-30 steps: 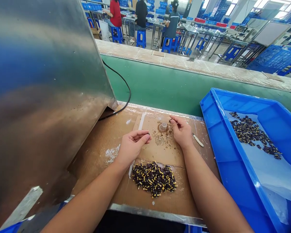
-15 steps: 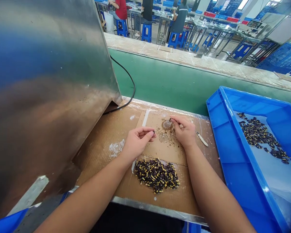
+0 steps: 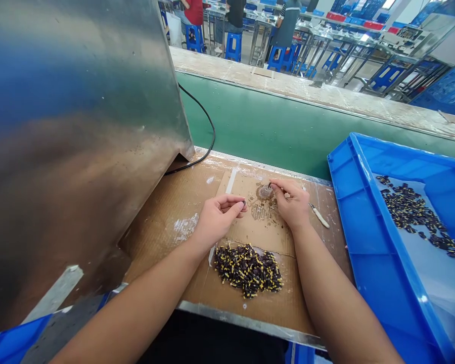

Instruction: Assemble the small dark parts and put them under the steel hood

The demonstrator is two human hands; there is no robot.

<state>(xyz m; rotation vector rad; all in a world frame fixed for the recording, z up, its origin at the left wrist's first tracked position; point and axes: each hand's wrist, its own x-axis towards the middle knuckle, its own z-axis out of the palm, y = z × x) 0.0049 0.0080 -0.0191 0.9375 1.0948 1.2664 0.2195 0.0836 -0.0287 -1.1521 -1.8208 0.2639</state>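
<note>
My left hand (image 3: 222,216) pinches a small dark piece (image 3: 244,203) between thumb and fingers above the cardboard. My right hand (image 3: 291,201) is closed in a pinch over a small clear round dish (image 3: 266,191); a tiny dark thing shows at its fingertips, too small to name. Wet brown spots surround the dish, and a patch of slot-shaped marks (image 3: 261,212) lies just in front of it. Nearer my body sits a heap of small black pieces with yellow ends (image 3: 248,270). A knife with a pale handle (image 3: 320,216) lies to the right of my right hand.
On the right stands a blue bin (image 3: 379,237) with similar black-and-yellow pieces (image 3: 413,210) on white sheeting. A large metal housing (image 3: 79,126) fills the left, with a black cable (image 3: 212,129) beside it. Behind the cardboard-covered table (image 3: 163,227) runs a green panel (image 3: 265,116); people sit farther back.
The whole view has shifted slightly, so the scene sits a little farther right. Both hands keep nearly the same pose, with the right fingertips still at the dish.
</note>
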